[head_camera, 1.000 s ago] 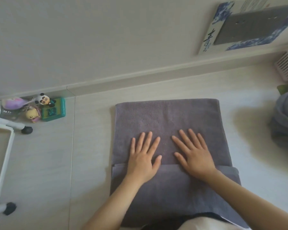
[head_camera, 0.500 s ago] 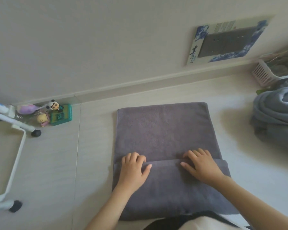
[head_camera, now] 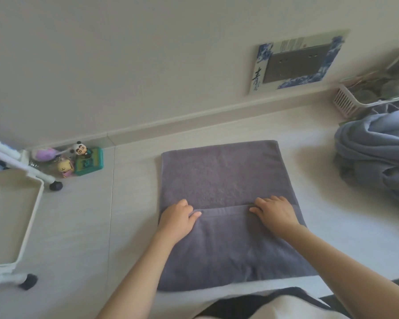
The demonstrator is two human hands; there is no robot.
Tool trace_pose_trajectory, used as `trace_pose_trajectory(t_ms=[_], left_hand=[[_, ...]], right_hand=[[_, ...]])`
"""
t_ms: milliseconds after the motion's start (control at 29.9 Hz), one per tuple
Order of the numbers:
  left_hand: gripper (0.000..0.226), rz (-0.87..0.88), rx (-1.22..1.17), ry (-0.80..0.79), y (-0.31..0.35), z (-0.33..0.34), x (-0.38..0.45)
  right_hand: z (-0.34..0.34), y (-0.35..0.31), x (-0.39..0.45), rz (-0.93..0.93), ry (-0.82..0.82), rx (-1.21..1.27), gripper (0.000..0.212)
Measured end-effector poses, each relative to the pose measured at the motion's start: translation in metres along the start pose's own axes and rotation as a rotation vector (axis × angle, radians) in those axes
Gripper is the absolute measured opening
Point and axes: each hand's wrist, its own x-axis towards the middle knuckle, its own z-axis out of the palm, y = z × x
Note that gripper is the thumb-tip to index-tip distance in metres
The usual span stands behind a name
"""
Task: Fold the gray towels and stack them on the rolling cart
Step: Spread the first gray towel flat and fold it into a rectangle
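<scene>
Since a second ago both hands went from lying flat to curling onto the flap's edge. Head view: the gray towel point(head_camera: 219, 180) lies on the floor at centre; left hand point(head_camera: 177, 221) and right hand point(head_camera: 275, 212) pinch that edge. Lift evenly, carry toward twelve o'clock, corners matched. Rolling cart point(head_camera: 16, 217) waits at nine o'clock.

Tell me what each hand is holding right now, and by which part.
Both hold the gray towel by the edge of its folded-over near flap: the left hand grips that edge near its left end, the right hand near its right end.
</scene>
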Motion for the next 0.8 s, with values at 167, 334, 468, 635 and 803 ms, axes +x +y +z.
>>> trace_pose_trajectory(t_ms=[167,334,468,635,803], left_hand=[[0.04,-0.026,-0.013,-0.058,-0.001,-0.006,0.006],[0.039,-0.053,0.024,-0.066,0.003,-0.005,0.011],[0.038,-0.086,0.022,-0.072,0.007,-0.004,0.012],[0.026,-0.113,0.172,0.113,0.019,0.001,0.006],[0.051,0.079,0.053,0.237,0.067,0.037,-0.028]], right_hand=[[-0.007,0.018,0.007,-0.108,-0.196,0.019,0.046],[-0.017,0.029,0.012,-0.062,-0.233,0.169,0.042],[-0.022,0.023,0.01,-0.01,-0.175,0.058,0.038],[-0.009,0.005,-0.006,0.111,0.212,-0.111,0.035],[0.023,-0.042,-0.041,-0.213,0.397,0.102,0.042]])
